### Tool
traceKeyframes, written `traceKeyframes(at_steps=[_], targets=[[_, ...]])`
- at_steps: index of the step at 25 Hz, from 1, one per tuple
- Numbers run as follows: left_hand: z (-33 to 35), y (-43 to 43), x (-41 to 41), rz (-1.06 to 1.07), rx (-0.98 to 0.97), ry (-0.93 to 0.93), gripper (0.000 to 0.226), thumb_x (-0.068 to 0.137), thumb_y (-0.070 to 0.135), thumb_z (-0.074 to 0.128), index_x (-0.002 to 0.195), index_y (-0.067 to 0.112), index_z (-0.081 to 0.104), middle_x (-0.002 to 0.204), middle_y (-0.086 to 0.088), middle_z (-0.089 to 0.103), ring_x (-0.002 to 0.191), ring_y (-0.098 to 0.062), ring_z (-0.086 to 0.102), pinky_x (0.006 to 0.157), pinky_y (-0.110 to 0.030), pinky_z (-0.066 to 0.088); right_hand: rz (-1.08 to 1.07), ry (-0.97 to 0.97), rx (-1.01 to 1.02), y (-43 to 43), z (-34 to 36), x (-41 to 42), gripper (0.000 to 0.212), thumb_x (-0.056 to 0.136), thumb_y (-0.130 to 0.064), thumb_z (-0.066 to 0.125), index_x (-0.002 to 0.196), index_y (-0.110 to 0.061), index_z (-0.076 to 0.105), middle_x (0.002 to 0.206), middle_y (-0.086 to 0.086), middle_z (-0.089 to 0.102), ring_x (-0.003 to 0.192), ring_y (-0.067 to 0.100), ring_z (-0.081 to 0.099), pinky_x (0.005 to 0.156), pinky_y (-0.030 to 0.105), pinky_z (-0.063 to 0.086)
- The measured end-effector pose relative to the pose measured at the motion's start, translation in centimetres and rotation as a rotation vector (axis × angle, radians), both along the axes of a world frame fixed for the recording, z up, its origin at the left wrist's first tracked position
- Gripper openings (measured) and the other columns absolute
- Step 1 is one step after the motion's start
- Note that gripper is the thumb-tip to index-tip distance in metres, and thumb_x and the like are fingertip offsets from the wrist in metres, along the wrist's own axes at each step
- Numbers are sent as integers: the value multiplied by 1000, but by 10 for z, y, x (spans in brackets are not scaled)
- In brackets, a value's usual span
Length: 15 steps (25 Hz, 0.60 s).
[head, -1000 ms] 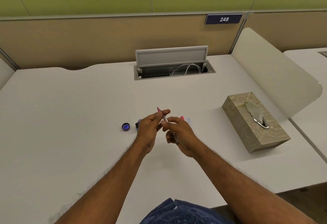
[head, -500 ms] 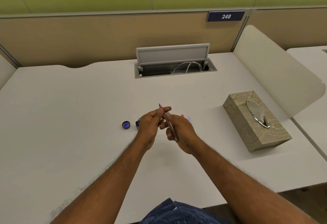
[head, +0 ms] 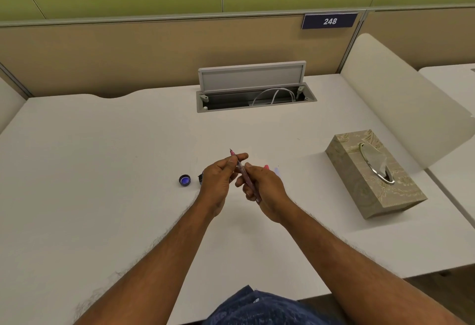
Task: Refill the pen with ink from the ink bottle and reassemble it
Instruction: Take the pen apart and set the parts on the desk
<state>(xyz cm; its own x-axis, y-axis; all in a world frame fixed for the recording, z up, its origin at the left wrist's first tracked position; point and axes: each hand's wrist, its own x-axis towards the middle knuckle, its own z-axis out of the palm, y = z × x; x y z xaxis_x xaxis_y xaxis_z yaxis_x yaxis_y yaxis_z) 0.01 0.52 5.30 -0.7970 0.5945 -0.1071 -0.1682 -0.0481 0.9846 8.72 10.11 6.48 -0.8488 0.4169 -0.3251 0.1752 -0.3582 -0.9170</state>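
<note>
Currently the pen (head: pixel 243 174) is held above mid-desk (head: pixel 102 170), tip toward the far edge: front end pinched by the left hand (head: pixel 218 178), barrel gripped by the right hand (head: pixel 264 188). Cap (head: pixel 184 180) lies left of the hands; bottle (head: pixel 200 178) is mostly hidden behind the left hand.

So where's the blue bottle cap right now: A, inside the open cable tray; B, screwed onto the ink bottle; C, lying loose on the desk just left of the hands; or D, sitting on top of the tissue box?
C: the blue bottle cap lies open side up on the desk, just left of the left hand, apart from the tissue box.
</note>
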Motion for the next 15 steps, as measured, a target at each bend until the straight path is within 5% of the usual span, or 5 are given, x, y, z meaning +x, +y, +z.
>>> traceKeyframes(at_steps=[3,7,10,15], targets=[[1,-1,-1,8,11,-3,26,100,26,48,107,21,72,102,11,75,100,-4,67,88,-19,52,-10,5,116,-2,0,-1,31,101,-22,44,96,-8,71,71,3,66,55,13,48,50,24,36],[1,-1,0,33,9,-30,22,97,28,53,100,27,75,112,10,72,111,-5,62,96,-28,49,-51,35,185,-3,1,1,10,90,-18,67,95,-10,65,75,2,64,59,15,59,58,27,48],[1,-1,0,75,-1,-37,16,92,30,61,91,31,77,103,11,74,106,-5,65,94,-30,51,-83,46,143,-3,1,2,16,87,-17,71,96,-10,60,74,-2,58,48,12,48,47,22,39],[2,2,-2,183,-63,-20,14,79,45,70,79,34,78,91,12,76,98,-14,67,87,-29,52,-32,29,244,-5,-2,4,29,99,-30,51,97,-10,72,71,-1,66,52,7,43,50,16,37]])
